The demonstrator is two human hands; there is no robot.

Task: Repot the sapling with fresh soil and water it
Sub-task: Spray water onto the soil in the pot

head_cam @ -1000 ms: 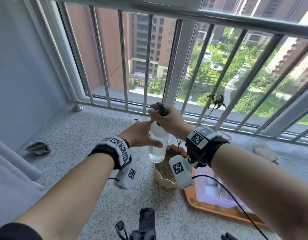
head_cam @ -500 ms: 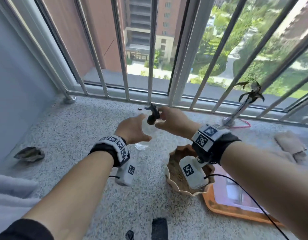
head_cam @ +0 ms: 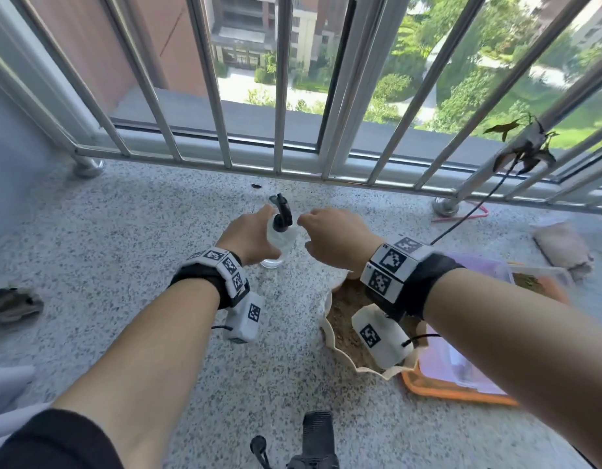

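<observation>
the spray bottle point(head_cam: 278, 238) stands upright on the speckled floor point(head_cam: 150, 238), just this side of the railing point(head_cam: 225, 157). the left hand point(head_cam: 247, 236) wraps its body, fingers curled round it. the right hand point(head_cam: 333, 238) sits just right of the bottle, fingers curled; it seems to hold nothing, though the view is blurred. nearer and right of the bottle, the scalloped pot point(head_cam: 330, 336) of soil overlaps the orange tray point(head_cam: 428, 389). bare floor spreads left of the bottle.
</observation>
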